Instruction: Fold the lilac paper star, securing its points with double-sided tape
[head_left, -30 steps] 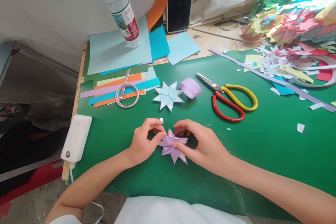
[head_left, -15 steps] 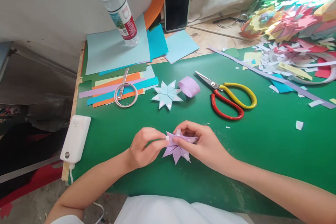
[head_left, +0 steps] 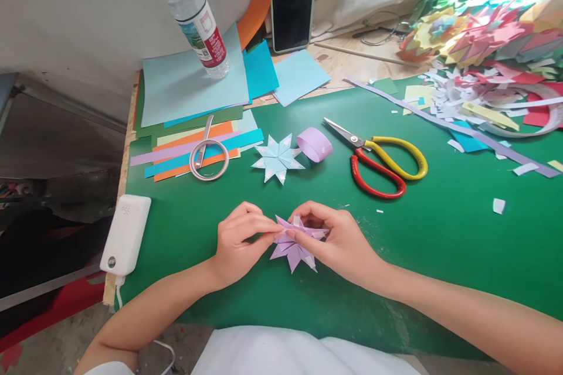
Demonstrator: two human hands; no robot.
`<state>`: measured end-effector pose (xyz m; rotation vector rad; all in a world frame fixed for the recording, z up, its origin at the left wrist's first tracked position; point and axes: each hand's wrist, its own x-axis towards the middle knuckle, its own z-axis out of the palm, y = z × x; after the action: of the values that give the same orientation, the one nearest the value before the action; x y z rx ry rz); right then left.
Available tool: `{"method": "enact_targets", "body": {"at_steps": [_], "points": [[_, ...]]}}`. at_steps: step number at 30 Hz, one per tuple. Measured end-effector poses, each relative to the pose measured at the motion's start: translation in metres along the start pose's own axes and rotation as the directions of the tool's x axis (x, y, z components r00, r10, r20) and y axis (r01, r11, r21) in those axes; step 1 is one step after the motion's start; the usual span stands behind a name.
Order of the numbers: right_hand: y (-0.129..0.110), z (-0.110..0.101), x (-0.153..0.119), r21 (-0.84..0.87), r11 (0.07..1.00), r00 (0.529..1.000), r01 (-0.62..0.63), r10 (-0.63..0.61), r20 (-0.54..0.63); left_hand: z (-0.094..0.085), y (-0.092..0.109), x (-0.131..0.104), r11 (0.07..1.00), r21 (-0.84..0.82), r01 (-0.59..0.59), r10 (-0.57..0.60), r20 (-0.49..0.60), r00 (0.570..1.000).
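Observation:
A lilac folded-paper star (head_left: 294, 253) is held between both hands, just above the green table top. My right hand (head_left: 341, 240) grips it from the right, thumb on top and fingers behind. At its upper left point, my left hand (head_left: 243, 240) pinches with thumb and forefinger, closed on the paper tip. Small white tabs show on some of the star's points. Beyond the hands lies a light blue paper star (head_left: 278, 158), beside a lilac paper loop (head_left: 315, 145). Scissors (head_left: 373, 158) with one red and one yellow handle lie to the right.
A roll of narrow tape (head_left: 209, 159) rests on coloured paper strips (head_left: 176, 158) at left. Behind stand a water bottle (head_left: 204, 41) on paper sheets and a phone (head_left: 292, 3). A white power bank (head_left: 126, 234) sits at the left edge; paper scraps (head_left: 461, 96) heap at right.
My left thumb and forefinger have pressed in onto the star's upper left point. The small white piece seen at those fingertips is now covered. The view has shifted slightly.

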<state>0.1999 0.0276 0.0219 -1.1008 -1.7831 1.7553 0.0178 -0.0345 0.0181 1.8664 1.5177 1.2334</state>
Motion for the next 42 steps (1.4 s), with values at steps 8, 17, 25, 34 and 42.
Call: {"method": "enact_targets", "body": {"at_steps": [8,17,25,34,42], "points": [[-0.0009,-0.0003,-0.0003,-0.045,0.999,1.000,-0.001,0.002,0.004,0.0005,0.0009,0.0005,0.999,0.024,0.022,-0.021,-0.009,1.000],[-0.0025,-0.0010,0.0006,-0.029,0.999,1.000,-0.024,0.024,0.012,0.0009,0.0000,0.0003,0.992,0.095,-0.080,0.080,0.006,0.997],[-0.0020,-0.0009,0.0001,-0.011,0.999,0.999,-0.039,0.040,0.014,0.0004,0.0023,0.0023,0.983,0.134,-0.126,0.129,-0.016,0.992],[0.0012,0.0028,-0.0024,0.034,0.999,0.998,-0.043,0.044,-0.043,0.0006,-0.0010,0.0002,0.956,0.186,-0.228,0.225,0.038,0.974],[-0.0018,0.0027,-0.0020,0.090,0.993,0.995,-0.077,0.083,-0.063,-0.0035,-0.0053,-0.0010,0.923,0.260,-0.284,0.263,0.115,0.958]]}}
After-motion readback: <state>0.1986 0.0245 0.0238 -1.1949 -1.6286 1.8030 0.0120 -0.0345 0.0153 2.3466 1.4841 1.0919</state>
